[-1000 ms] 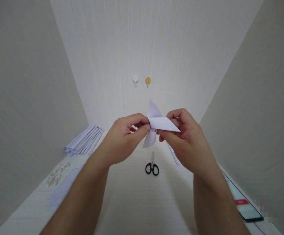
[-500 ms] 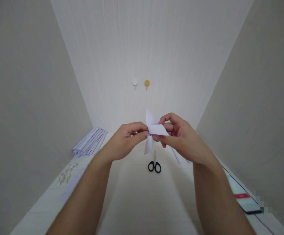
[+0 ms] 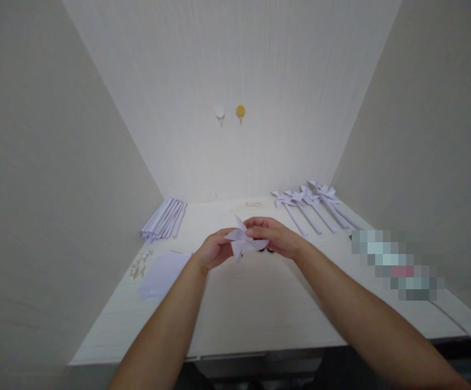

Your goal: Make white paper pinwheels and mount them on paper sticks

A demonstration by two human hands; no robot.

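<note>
Both hands, the left hand (image 3: 214, 253) and right hand (image 3: 274, 238), pinch a folded white paper pinwheel (image 3: 241, 242) between their fingertips above the middle of the desk (image 3: 255, 303), finished pinwheels (image 3: 314, 208) lying at its far right corner.

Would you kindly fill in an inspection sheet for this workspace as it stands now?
Surface: pale desk, set between plain walls.
Job's things: white folded paper, held over the desk by both hands.
Clutter: paper rolls far left; flat sheets and small pins near left; finished pinwheels far right; a dark object, mostly hidden behind the hands.
Grippers: left hand and right hand both pinch the paper.
Cables: white cable over the desk's right edge.
Surroundings: two hooks on the back wall; blurred patch at right.
</note>
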